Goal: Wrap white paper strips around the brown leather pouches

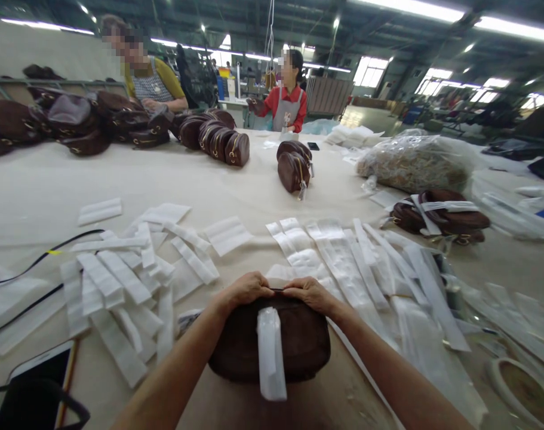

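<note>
Hands: our left hand (249,288) and right hand (310,292) pinch the brown bag (305,346) by its top edge, probably to steady it.
Brown bag: at the near edge of the desk (164,173), a white strip (272,358) down its side.
Loose strips (105,278): toward the near left corner, likely for easy reach.
Other bags (81,119): at the far left corner, seemingly out of our way.
</note>
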Demonstrator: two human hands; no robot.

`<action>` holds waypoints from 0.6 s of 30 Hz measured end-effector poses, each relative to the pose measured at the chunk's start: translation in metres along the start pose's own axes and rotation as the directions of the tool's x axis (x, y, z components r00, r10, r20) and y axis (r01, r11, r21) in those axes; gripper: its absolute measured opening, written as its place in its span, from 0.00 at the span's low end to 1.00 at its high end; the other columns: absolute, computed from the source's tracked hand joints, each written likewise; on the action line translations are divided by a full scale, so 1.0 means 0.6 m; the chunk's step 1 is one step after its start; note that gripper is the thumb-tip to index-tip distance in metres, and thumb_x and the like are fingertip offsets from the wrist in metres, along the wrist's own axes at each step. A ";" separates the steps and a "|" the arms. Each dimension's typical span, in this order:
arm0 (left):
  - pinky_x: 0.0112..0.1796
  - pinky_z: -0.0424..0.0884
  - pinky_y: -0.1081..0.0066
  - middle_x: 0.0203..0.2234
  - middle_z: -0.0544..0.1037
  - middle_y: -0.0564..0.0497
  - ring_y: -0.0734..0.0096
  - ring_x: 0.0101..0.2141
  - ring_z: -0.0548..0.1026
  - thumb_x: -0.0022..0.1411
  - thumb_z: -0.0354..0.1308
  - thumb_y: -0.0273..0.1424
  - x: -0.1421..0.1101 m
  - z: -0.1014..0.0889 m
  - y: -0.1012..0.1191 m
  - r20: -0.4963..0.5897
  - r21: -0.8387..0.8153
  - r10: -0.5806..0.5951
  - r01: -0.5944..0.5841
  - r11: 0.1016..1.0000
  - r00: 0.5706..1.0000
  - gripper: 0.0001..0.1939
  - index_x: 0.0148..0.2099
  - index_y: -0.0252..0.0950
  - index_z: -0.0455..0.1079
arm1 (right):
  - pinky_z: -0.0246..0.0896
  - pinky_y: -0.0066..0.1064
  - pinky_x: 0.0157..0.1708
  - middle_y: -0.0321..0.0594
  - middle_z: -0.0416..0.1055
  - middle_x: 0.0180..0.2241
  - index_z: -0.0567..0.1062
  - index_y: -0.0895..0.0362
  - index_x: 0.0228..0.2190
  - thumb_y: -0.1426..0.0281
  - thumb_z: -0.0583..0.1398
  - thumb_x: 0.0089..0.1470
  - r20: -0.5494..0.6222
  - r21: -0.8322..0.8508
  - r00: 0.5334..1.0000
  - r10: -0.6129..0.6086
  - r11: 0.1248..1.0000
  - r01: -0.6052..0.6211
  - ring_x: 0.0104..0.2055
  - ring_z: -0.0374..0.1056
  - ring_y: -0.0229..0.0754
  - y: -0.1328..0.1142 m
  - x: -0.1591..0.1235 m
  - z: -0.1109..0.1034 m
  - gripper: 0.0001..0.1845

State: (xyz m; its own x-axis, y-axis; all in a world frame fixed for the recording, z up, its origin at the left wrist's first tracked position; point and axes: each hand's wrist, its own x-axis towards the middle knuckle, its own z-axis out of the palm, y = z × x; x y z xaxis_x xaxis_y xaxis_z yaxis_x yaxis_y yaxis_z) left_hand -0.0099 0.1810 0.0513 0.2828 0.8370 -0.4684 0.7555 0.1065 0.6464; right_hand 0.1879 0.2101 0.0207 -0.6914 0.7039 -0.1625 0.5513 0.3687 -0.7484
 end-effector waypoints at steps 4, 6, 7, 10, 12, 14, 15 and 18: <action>0.24 0.54 0.74 0.16 0.61 0.56 0.75 0.22 0.60 0.48 0.52 0.36 0.003 0.007 -0.010 0.020 -0.040 0.008 -0.007 0.999 1.000 0.12 0.24 0.33 0.70 | 0.62 0.32 0.38 0.42 0.75 0.31 0.79 0.59 0.29 0.64 0.54 0.60 -0.072 -0.221 0.997 0.027 0.974 -0.043 0.35 0.70 0.43 -0.017 -0.002 -0.011 0.18; 0.24 0.55 0.74 0.16 0.63 0.56 0.74 0.23 0.61 0.48 0.52 0.36 0.003 0.005 -0.009 0.024 -0.040 0.008 -0.007 0.999 1.000 0.12 0.26 0.33 0.71 | 0.59 0.38 0.44 0.48 0.74 0.38 0.78 0.60 0.35 0.65 0.56 0.58 -0.140 -0.340 0.990 0.030 0.937 -0.077 0.43 0.68 0.49 -0.029 0.006 -0.018 0.13; 0.25 0.55 0.74 0.17 0.64 0.56 0.74 0.23 0.62 0.48 0.52 0.36 0.003 0.005 -0.009 0.026 -0.034 0.009 -0.008 0.999 1.000 0.12 0.27 0.33 0.72 | 0.57 0.40 0.46 0.50 0.72 0.42 0.77 0.60 0.39 0.66 0.58 0.56 -0.159 -0.389 0.987 0.026 0.917 -0.087 0.47 0.66 0.51 -0.034 0.013 -0.020 0.12; 0.26 0.57 0.74 0.18 0.65 0.55 0.73 0.24 0.63 0.50 0.52 0.36 0.004 0.004 -0.007 0.024 0.002 0.010 -0.010 1.000 1.000 0.13 0.29 0.33 0.73 | 0.56 0.41 0.48 0.51 0.69 0.48 0.72 0.59 0.48 0.67 0.65 0.48 -0.135 -0.494 0.991 0.009 0.866 -0.075 0.51 0.64 0.54 -0.041 0.043 -0.019 0.24; 0.26 0.58 0.74 0.18 0.66 0.55 0.72 0.24 0.64 0.51 0.51 0.35 0.003 0.004 -0.006 0.020 0.037 0.008 -0.009 0.999 1.000 0.13 0.30 0.33 0.74 | 0.56 0.40 0.47 0.50 0.70 0.47 0.71 0.59 0.47 0.68 0.65 0.48 -0.086 -0.545 0.996 -0.006 0.838 -0.042 0.50 0.65 0.53 -0.043 0.062 -0.017 0.24; 0.27 0.59 0.75 0.19 0.68 0.54 0.72 0.25 0.65 0.52 0.51 0.35 0.003 0.005 -0.005 0.020 0.073 0.007 -0.009 0.997 1.000 0.13 0.31 0.33 0.74 | 0.55 0.38 0.46 0.49 0.73 0.44 0.72 0.60 0.46 0.73 0.59 0.52 -0.051 -0.592 0.998 -0.021 0.806 -0.013 0.47 0.67 0.50 -0.047 0.074 -0.017 0.18; 0.27 0.59 0.75 0.20 0.70 0.53 0.71 0.26 0.66 0.52 0.51 0.34 0.002 0.005 -0.004 0.019 0.091 0.008 -0.010 0.996 1.000 0.12 0.31 0.34 0.74 | 0.55 0.37 0.46 0.49 0.74 0.42 0.72 0.61 0.45 0.76 0.56 0.54 -0.042 -0.614 0.999 -0.029 0.789 -0.003 0.46 0.68 0.48 -0.050 0.076 -0.020 0.16; 0.29 0.61 0.74 0.23 0.74 0.52 0.70 0.27 0.68 0.55 0.51 0.35 -0.001 0.007 -0.002 0.016 0.142 0.010 -0.012 0.990 1.000 0.12 0.32 0.36 0.74 | 0.53 0.36 0.46 0.49 0.75 0.40 0.73 0.62 0.43 0.80 0.51 0.54 -0.027 -0.673 0.998 -0.049 0.739 0.018 0.45 0.69 0.47 -0.072 0.069 -0.036 0.17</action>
State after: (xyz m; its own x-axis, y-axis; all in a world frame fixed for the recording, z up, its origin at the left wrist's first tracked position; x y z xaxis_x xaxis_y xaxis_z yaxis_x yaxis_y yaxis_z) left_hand -0.0084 0.1778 0.0483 0.2996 0.8296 -0.4712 0.8283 0.0189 0.5600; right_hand 0.1453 0.2366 0.0601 -0.7048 0.7011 -0.1080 0.7093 0.6940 -0.1236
